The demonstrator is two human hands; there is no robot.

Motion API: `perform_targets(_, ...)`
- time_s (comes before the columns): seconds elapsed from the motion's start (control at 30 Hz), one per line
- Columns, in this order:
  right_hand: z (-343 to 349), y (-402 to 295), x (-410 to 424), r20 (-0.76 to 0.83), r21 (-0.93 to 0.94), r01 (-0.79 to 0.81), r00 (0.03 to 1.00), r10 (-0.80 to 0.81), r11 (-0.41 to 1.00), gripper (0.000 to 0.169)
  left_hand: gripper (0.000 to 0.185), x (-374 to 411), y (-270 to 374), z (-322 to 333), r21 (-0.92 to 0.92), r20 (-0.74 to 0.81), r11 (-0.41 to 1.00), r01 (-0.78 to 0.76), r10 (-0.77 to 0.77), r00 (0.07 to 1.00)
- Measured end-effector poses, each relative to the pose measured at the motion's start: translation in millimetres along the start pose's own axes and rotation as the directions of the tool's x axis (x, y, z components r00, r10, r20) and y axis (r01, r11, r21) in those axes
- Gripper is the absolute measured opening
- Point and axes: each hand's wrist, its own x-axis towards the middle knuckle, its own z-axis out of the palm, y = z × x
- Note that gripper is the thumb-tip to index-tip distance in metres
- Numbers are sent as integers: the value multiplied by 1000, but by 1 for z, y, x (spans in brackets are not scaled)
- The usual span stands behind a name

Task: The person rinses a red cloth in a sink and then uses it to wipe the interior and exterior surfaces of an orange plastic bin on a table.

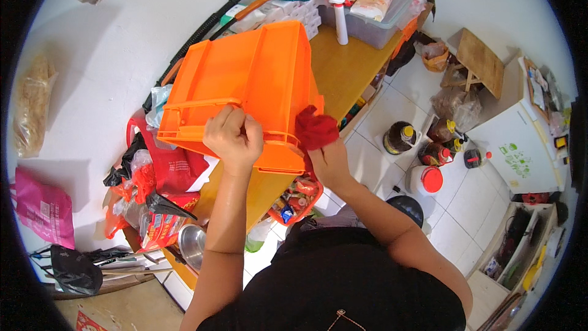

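An orange plastic storage bin [248,69] is tilted over the wooden table [337,59], its ribbed outer face up towards me. My left hand [234,138] is closed on the bin's near edge, beside its handle bar; the fingertips are hidden. In my right hand [330,165] is a bunched red cloth [317,128], pressed to the bin's right side near the lower corner. Whether the bin's base rests on the table is hidden.
A white spray bottle [340,23] and a lidded clear plastic box [367,23] stand at the table's far end. Bags crowd the left, near a steel bowl [193,243]. Several bottles, including a dark one [399,138], stand on the tiled floor by a small refrigerator [514,151].
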Motion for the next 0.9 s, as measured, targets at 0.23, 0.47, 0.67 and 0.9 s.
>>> perform_targets(0.23,20,117,54,23,20,-284,959,284,959,26,20,4,2,-1,-40,50,999,6,-4,999)
perform_targets(0.47,66,195,-9,-95,667,-281,887,452,691,36,20,6,5,8,-3,14,1000,-4,4,1000)
perform_targets(0.67,85,116,-26,-68,583,-253,932,356,772,38,21,-6,0,-9,49,43,998,46,-48,998)
perform_targets(0.9,67,199,70,5,630,-332,906,424,702,42,23,0,0,-1,-17,75,999,28,-26,997)
